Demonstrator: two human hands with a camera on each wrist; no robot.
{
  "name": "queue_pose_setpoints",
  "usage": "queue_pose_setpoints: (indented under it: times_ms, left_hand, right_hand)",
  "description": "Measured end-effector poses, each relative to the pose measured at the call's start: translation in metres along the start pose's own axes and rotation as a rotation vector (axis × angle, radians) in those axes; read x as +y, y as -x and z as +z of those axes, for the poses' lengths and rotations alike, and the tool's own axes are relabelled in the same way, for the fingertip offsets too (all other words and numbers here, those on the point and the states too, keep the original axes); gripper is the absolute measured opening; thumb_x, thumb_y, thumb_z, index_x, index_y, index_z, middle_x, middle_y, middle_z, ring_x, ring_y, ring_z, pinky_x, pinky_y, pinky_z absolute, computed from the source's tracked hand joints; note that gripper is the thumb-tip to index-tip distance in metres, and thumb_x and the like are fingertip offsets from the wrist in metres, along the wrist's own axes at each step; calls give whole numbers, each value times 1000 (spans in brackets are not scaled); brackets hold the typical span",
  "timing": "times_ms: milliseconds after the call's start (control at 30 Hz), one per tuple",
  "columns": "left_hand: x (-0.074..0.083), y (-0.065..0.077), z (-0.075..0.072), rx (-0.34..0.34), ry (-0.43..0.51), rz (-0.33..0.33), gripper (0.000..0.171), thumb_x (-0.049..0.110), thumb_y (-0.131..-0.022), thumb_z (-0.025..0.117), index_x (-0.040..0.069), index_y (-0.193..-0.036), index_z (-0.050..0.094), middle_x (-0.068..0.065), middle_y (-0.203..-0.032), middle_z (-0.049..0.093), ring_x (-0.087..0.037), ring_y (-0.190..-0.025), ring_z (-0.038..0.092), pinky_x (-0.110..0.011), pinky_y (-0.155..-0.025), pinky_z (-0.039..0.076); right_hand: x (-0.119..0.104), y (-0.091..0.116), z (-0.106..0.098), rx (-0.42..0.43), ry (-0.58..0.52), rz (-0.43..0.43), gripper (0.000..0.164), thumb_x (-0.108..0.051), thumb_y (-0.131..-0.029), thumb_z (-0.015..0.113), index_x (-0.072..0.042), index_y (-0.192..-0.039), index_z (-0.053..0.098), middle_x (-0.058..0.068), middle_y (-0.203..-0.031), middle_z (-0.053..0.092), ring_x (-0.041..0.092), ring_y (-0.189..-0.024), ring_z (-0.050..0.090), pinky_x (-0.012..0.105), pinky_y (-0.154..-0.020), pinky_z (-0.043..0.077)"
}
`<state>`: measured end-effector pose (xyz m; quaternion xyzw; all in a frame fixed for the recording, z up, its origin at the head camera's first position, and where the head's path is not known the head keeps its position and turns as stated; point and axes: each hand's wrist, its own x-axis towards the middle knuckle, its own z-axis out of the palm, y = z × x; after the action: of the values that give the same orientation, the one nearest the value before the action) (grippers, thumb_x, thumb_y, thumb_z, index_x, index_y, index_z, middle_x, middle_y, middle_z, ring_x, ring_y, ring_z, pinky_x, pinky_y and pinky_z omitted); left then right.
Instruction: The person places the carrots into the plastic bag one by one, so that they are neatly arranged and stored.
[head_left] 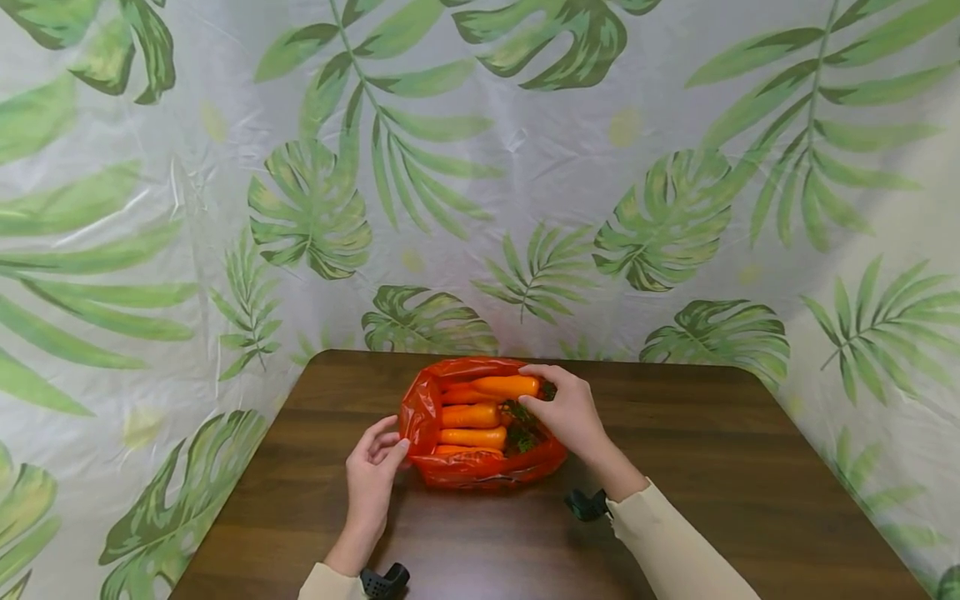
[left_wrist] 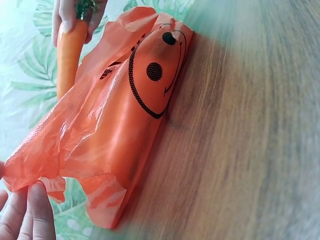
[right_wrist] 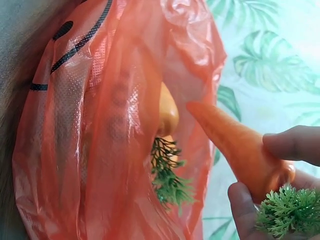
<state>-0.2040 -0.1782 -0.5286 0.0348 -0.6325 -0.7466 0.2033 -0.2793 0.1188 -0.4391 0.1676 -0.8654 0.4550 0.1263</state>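
Note:
A red plastic bag (head_left: 487, 477) with a printed black smiley face lies open on the table, with several orange carrots (head_left: 471, 437) inside, their green leafy tops toward the right. My right hand (head_left: 570, 410) grips one carrot (right_wrist: 235, 145) by its thick leafy end, over the bag's far right part; in the right wrist view its thin tip points at the bag opening. My left hand (head_left: 372, 467) pinches the bag's left edge between thumb and fingers, as the left wrist view shows at the plastic rim (left_wrist: 30, 172).
The bag rests on a dark brown wooden table (head_left: 675, 458), near its far edge. Behind the table hangs a pale sheet (head_left: 540, 167) printed with green leaves. Black wrist bands (head_left: 386, 579) sit below both hands.

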Motion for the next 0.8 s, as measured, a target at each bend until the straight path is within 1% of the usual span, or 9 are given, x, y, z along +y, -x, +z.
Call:
queue_pose_setpoints:
  times_ms: [200, 333, 433, 567, 667, 767, 800]
  left_hand:
    - [1, -1, -1, 2, -1, -10, 39, 4, -90, 75, 12, -127, 66, -20, -105, 67, -25, -84, 68, -36, -73, 61]
    - [-1, -1, -1, 1, -11, -21, 39, 6, -90, 75, 13, -127, 66, -19, -105, 67, -25, -84, 68, -35, -74, 61]
    - [-2, 0, -1, -1, -20, -25, 40, 7, -90, 76, 12, -128, 66, -20, -106, 67, -25, -84, 68, -34, -73, 61]
    - [-2, 0, 0, -6, -19, -29, 40, 8, -91, 76, 12, -129, 66, -20, -106, 67, -24, -83, 68, -34, -73, 61]
    - [-1, 1, 0, -6, -10, -29, 39, 6, -91, 75, 12, -128, 66, -20, -105, 67, -25, -83, 68, -34, -73, 61]
    - [1, 1, 0, -5, 1, -27, 38, 4, -91, 74, 13, -127, 67, -20, -105, 67, -26, -83, 68, -35, -73, 61]
    - [2, 1, 0, -6, 1, -26, 37, 4, -91, 74, 14, -126, 67, -19, -105, 68, -26, -83, 68, -35, -73, 61]
  right_hand:
    - [1, -12, 14, -35, 22, 8, 38, -18, -86, 82, -19, -122, 72, -5, -123, 64, 18, -106, 61, 40, -84, 56]
    - [2, -16, 23, -61, 16, 15, 37, -19, -86, 82, -20, -122, 73, -5, -120, 63, 18, -100, 59, 39, -79, 54]
    - [2, -18, 28, -81, 8, 32, 37, -18, -85, 82, -20, -121, 73, -5, -122, 63, 19, -96, 58, 39, -75, 53]
    - [2, -22, 35, -104, 12, 61, 37, -17, -85, 83, -22, -120, 73, -3, -126, 64, 18, -101, 59, 40, -81, 54]
    - [2, -26, 41, -123, 24, 77, 36, -17, -84, 83, -23, -119, 74, -3, -127, 65, 17, -102, 60, 39, -81, 55]
    - [0, -31, 46, -137, 35, 84, 37, -19, -84, 84, -24, -119, 74, -3, -126, 66, 17, -94, 60, 36, -73, 54]
    - [0, -32, 47, -139, 41, 87, 37, -20, -84, 84, -24, -119, 74, -4, -126, 66, 18, -89, 60, 35, -69, 53]
